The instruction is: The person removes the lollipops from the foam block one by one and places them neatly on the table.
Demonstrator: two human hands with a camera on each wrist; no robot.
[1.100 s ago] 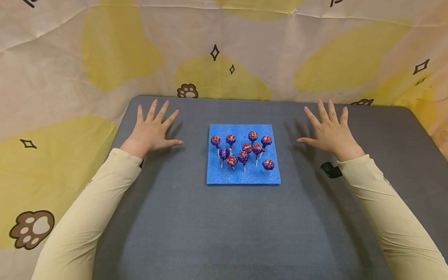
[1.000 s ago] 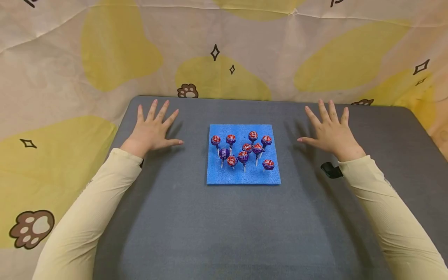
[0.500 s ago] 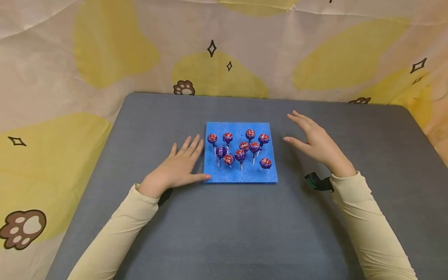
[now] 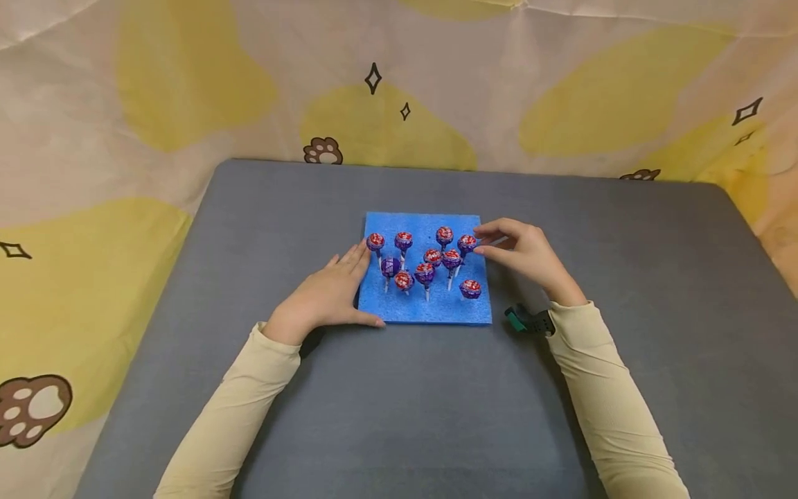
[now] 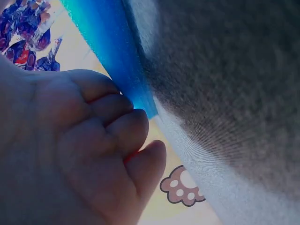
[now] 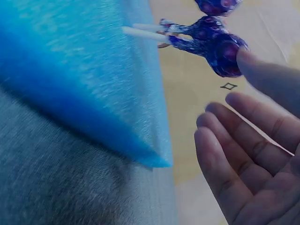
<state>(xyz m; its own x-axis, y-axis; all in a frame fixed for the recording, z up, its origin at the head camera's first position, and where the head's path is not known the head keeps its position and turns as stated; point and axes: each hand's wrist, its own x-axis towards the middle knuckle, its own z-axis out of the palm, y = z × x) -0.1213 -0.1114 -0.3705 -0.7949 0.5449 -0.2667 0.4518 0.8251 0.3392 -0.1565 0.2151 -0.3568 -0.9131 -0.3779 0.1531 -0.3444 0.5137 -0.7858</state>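
Several lollipops in purple-and-red wrappers stand on white sticks in a blue foam board (image 4: 430, 313). My left hand (image 4: 327, 294) lies against the board's left side, its fingers extended along that edge and its thumb at the front left corner. In the left wrist view, bent fingertips (image 5: 140, 126) meet the board's side. At the back right, my right hand (image 4: 526, 251) reaches a lollipop (image 4: 466, 244) with thumb and forefinger apart. The right wrist view has the thumb right at that lollipop's wrapped head (image 6: 227, 56), the other fingers loosely bent away from it.
A grey table (image 4: 424, 402) carries the board near its middle. Behind and to the left hangs a cream cloth (image 4: 436, 76) with yellow patches and paw prints. A dark strap (image 4: 530, 320) with a green part sits at the right wrist.
Both hands, earlier spread wide on either side, have come in to the board. My left hand moved right and nearer to its edge; my right hand moved left to the back right lollipop.
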